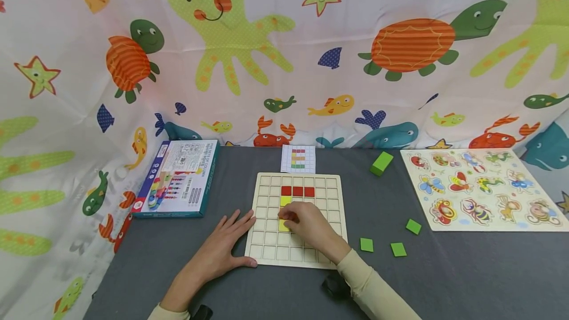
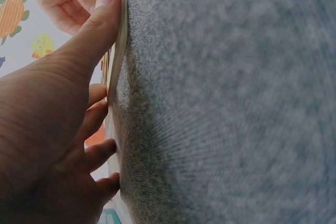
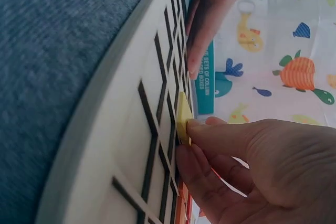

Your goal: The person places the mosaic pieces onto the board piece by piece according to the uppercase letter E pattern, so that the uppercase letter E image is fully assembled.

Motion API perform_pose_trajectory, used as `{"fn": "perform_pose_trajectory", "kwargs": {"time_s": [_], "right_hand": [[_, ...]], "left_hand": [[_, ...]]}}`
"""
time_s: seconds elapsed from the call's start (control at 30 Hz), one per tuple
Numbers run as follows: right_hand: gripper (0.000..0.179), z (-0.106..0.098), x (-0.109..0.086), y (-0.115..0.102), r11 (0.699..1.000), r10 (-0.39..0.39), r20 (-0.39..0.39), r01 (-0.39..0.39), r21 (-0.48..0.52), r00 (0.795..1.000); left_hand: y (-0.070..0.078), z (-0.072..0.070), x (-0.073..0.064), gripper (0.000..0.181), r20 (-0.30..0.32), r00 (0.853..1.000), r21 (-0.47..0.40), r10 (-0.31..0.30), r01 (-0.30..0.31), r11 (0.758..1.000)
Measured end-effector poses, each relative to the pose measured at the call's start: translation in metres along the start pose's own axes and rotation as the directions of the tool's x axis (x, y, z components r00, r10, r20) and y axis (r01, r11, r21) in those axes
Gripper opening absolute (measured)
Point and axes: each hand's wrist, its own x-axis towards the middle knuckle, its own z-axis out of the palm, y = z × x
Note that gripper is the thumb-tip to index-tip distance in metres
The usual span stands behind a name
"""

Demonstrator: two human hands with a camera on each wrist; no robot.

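A yellow tile (image 3: 183,115) was pinched, kinda tilted, by the right hand (image 1: 311,223), a bit left of the middle of the board (image 1: 268,249), way closer to that hand than to the left hand (image 1: 224,246), which was spread along the board's left edge. Part of the board was blocked by the right hand, so whether the tile was seated couldn't be told.
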Motion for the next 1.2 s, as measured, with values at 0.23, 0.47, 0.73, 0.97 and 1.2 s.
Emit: {"fn": "perform_pose_trajectory", "kwargs": {"time_s": [0.23,0.47,0.73,0.97,1.2], "right_hand": [[0.015,0.0,-0.001,0.0,1.0,-0.006,0.013,0.006,-0.015,1.0],[0.019,-0.021,-0.016,0.005,0.999,-0.048,-0.002,0.048,-0.004,0.999],[0.021,-0.056,-0.046,0.027,0.999,-0.033,0.016,0.033,-0.028,0.999],[0.025,-0.079,-0.073,0.051,0.997,-0.037,0.054,0.04,-0.062,0.998],[0.034,-0.099,-0.093,0.071,0.996,0.029,0.096,-0.02,-0.087,0.995]], "left_hand": [[0.0,0.0,0.0,0.103,0.005,1.0,0.01,-0.008,0.008,1.0],[0.0,-0.001,0.001,0.103,0.016,1.0,0.002,-0.016,0.016,1.0],[0.002,-0.001,0.001,0.102,0.014,1.0,0.011,-0.019,0.019,1.0],[0.002,-0.001,0.001,0.102,0.02,1.0,0.019,-0.021,0.021,1.0],[0.002,-0.002,0.001,0.102,0.021,0.999,0.019,-0.029,0.029,0.999]]}}
